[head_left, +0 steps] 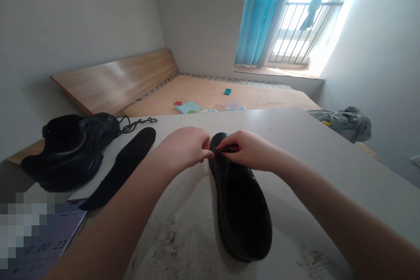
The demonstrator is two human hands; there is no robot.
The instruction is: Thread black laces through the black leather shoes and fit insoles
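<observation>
A black leather shoe [243, 201] stands on the white table, its toe pointing away from me and its opening facing me. No lace shows in its front flaps. My left hand [188, 146] is closed in a pinch at the left flap, thumb and fingertips against its edge; anything between them is too small to make out. From the other side, my right hand [246, 151] grips the front of the shoe near the flaps with thumb and fingers. To the left sits a second black shoe [74, 144], with a loose black lace [138, 123] beside its toe. A black insole [126, 164] lies alongside.
A phone [49, 232] showing a timer lies at the lower left. Past the white table [285, 129], a bed [210, 87] holds small packets and a teal piece [227, 91]. Grey cloth [351, 122] lies at the right beyond the table edge.
</observation>
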